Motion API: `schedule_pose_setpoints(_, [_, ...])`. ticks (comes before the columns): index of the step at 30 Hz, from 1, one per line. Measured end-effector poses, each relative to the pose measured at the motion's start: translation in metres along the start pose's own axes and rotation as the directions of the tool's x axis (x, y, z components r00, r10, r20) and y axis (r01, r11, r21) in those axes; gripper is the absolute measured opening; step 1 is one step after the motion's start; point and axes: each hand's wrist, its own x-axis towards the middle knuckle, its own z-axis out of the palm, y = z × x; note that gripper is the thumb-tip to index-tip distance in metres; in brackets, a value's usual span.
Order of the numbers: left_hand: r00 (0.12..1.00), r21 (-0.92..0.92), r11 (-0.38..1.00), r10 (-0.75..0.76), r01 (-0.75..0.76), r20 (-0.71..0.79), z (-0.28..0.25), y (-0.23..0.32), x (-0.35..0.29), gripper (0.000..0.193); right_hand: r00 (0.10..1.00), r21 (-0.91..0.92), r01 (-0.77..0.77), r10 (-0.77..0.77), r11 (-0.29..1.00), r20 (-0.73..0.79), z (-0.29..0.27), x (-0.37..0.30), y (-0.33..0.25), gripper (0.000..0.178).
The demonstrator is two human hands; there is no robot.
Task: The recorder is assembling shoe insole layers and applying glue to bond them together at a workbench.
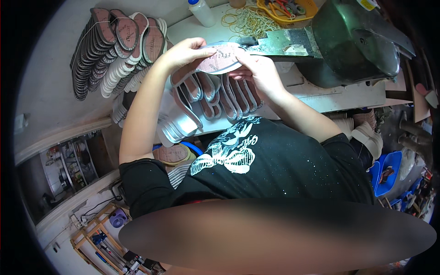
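Observation:
An insole [216, 60] with a pinkish-brown printed face and a pale edge is held up in front of my chest, above the white table. My left hand [185, 54] pinches its left end, thumb on top. At the other end, my right hand [257, 72] grips the rim between thumb and fingers, close to the arm of a dark green machine [353, 50]. Below my hands, several grey-edged insoles [231, 103] lie in curved, overlapping rows. Next to them, nearer my body, is a stack of white-edged pieces [176, 130].
Tied bundles of insoles [98, 57] stand at the far left against the wall. A white bottle [201, 13], a tangle of yellowish bands [243, 22] and a yellow basket [300, 19] of tools are at the back. Blue bins [388, 176] stand at the lower right.

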Motion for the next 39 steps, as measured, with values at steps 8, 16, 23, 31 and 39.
schedule_pose_setpoints(8, [0.997, 0.096, 0.995, -0.002, 0.009, -0.074, 0.012, -0.005, -0.015, 0.028, 0.998, -0.032, 0.046, -0.047, 0.998, -0.040, 0.002, 0.002, 0.001, 0.036])
schedule_pose_setpoints(16, [0.983, 0.125, 0.992, 0.009, 0.014, -0.181, 0.022, -0.006, -0.020, 0.032, 0.995, -0.022, 0.065, -0.066, 0.998, -0.074, 0.002, 0.006, 0.006, 0.031])
schedule_pose_setpoints(23, [0.958, 0.023, 0.986, -0.154, 0.164, -0.241, 0.040, 0.008, -0.035, 0.036, 0.989, -0.054, 0.050, -0.057, 0.997, -0.134, 0.006, 0.009, 0.005, 0.022])
schedule_pose_setpoints(31, [0.952, -0.290, 0.943, -0.226, 0.161, -0.207, 0.070, 0.014, -0.034, 0.041, 0.999, -0.213, -0.009, 0.001, 0.977, -0.034, -0.008, 0.001, -0.005, 0.022])
schedule_pose_setpoints(39, [0.970, -0.339, 0.926, -0.214, 0.164, -0.115, 0.061, 0.022, -0.031, 0.046, 0.960, -0.488, 0.077, 0.068, 0.870, 0.272, -0.021, -0.036, 0.012, 0.025])
